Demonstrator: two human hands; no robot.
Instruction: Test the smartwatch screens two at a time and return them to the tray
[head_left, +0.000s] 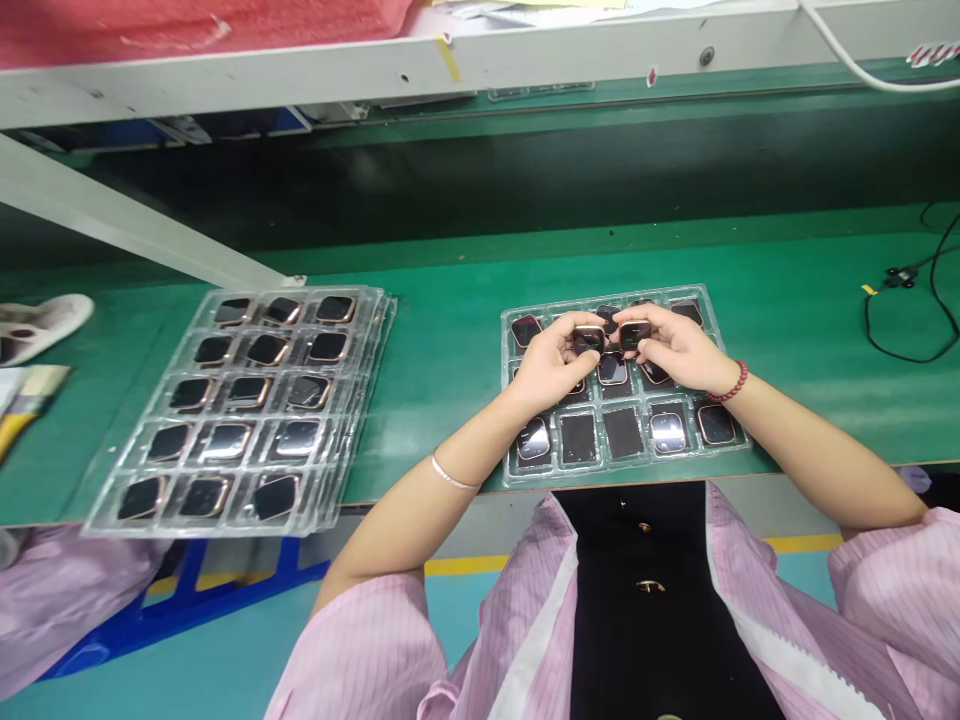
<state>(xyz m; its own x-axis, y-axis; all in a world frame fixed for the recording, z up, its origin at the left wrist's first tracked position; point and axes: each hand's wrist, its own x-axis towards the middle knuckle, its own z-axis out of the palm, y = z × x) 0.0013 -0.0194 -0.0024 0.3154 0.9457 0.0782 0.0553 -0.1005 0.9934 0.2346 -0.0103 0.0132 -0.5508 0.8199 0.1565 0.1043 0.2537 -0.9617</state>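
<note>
Assembly-line bench point(450, 330), green mat, white rail and shelf overhead at the far side.

Nearest: pink striped sleeves, forearms reaching out over the bench edge. Thin bangle on left wrist, red bead bracelet point(729, 383) on right.

Clear blister tray point(712, 300) right at the near edge, centred in front of the body; probably put there for short reach. Pockets hold square watch cases with dark faces and rose-gold rims, one per pocket, so faces stay apart. A couple of near-row pockets look empty or hold darker parts; hard to tell.

Over the tray's far rows: left hand point(551, 365) pinching one watch case point(589, 340) by its edges, grip closed on it. Right hand point(675, 350) same, fingers closed on a second watch case point(632, 335). Both cases lifted just above the tray, side by side, nearly touching, faces up toward the camera. Edge hold likely keeps fingertips off the glass.

Left: stack of filled trays point(247, 400), nested, well apart from the hands. Brush point(30, 395) at far-left edge.

Far right: black cable point(911, 275) on the mat.
</note>
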